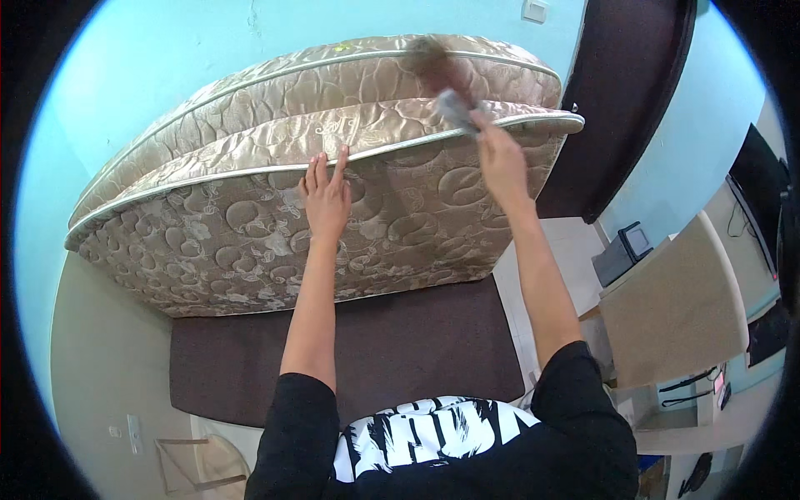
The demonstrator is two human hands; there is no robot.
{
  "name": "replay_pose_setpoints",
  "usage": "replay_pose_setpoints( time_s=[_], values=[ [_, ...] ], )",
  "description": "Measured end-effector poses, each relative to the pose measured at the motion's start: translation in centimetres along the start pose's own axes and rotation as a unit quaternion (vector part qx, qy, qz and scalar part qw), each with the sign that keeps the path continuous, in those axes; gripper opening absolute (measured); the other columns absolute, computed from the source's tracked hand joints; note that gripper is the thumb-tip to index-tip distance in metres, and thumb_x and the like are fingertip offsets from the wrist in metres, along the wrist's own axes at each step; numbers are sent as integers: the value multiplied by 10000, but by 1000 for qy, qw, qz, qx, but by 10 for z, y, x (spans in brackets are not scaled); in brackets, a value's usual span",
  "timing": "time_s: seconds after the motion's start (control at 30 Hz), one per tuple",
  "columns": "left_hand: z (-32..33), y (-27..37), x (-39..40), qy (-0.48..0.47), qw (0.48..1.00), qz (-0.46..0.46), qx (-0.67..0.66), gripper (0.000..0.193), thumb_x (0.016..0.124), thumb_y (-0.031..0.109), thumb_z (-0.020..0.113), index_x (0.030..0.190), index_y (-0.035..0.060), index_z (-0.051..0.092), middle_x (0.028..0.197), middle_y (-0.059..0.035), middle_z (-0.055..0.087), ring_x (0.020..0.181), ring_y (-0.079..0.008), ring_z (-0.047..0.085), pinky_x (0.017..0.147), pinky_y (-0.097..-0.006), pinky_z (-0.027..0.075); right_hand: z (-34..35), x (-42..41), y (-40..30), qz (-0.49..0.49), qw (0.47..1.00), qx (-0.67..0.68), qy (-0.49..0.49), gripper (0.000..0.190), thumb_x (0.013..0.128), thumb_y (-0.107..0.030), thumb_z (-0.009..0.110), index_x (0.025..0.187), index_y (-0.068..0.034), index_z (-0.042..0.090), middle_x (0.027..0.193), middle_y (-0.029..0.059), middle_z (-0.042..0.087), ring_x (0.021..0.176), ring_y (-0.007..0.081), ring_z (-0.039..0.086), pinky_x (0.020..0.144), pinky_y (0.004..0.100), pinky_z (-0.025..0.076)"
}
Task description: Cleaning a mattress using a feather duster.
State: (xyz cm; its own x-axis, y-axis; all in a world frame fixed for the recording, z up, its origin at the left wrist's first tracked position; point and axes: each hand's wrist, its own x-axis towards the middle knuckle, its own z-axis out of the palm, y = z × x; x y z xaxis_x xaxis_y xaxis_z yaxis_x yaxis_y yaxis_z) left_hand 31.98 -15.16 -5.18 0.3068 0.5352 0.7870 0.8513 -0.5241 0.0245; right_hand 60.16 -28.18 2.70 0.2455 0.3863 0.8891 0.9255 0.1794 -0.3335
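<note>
Two beige quilted mattresses stand on edge in front of me: the front mattress and, behind it, the back mattress near the blue wall. My left hand lies against the front mattress with fingers spread, fingertips at its white piped upper edge. In my right hand is the grey handle of a brush, whose brown head is blurred. The brush is over the tops of the mattresses; whether its bristles touch the fabric cannot be told. Below the mattresses is a dark brown bed base.
A dark door is beyond the mattresses' right end. To the right are a grey bin, a beige chair back, a wall-mounted screen and a desk. A beige chair stands at lower left.
</note>
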Motion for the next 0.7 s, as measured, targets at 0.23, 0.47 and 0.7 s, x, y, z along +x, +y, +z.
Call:
replay_pose_setpoints(
  time_s=[0.23, 0.47, 0.7],
  values=[
    [2, -3, 0, -4, 1000, 21, -6, 745, 854, 160, 578, 1490, 358, 245, 1431, -127, 387, 1342, -294, 339, 1059, -477, 287, -29, 13, 14, 193, 952, -182, -153, 351, 918, -139, 481, 1242, -213, 593, 947, 206, 659, 899, 410, 633, 786, 514, 503],
    [4, -5, -2, -6, 1000, 24, 9, 795, 830, 137, 586, 1503, 337, 214, 1442, -135, 368, 1348, -289, 326, 1058, -468, 293, -8, 12, -30, 7, 992, -75, -100, 364, 901, -132, 492, 1247, -185, 590, 1013, 203, 651, 950, 395, 623, 813, 517, 493],
    [4, -8, -1, -12, 1000, 20, 8, 831, 808, 111, 602, 1506, 330, 208, 1459, -137, 348, 1362, -292, 309, 1065, -473, 291, -41, 28, 4, 208, 937, -258, -111, 356, 932, -171, 462, 1270, -186, 574, 1017, 208, 648, 953, 400, 622, 808, 517, 498]
  ],
)
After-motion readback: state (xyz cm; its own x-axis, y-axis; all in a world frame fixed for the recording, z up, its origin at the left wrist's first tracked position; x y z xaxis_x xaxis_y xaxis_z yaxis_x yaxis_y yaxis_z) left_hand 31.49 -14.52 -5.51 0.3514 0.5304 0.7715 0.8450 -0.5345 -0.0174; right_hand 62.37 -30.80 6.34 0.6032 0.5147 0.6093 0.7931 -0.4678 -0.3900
